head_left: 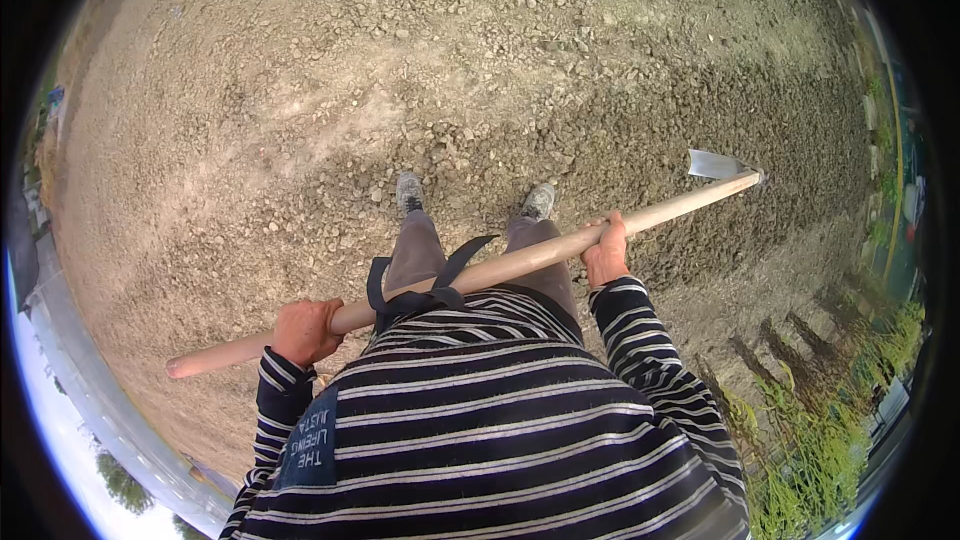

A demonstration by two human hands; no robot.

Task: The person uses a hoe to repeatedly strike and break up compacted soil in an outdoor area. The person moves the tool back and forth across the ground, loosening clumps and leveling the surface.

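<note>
Nearest the lower edge of the frame, a dark striped top fills the bottom centre, its two sleeves reaching upward to both hands. At lower left, the left hand is clenched around the near end of a long pale wooden handle, whose butt sticks out past it toward the left. Right of centre, the right hand is wrapped around the same handle further along. Dark straps hang across the handle at the waist. Just above, grey trouser legs end in two dusty shoes standing on loose, stony soil. Toward the right of the frame, the handle ends in a flat metal hoe blade, held above darker, broken earth. Green plants line the lower right edge.
</note>
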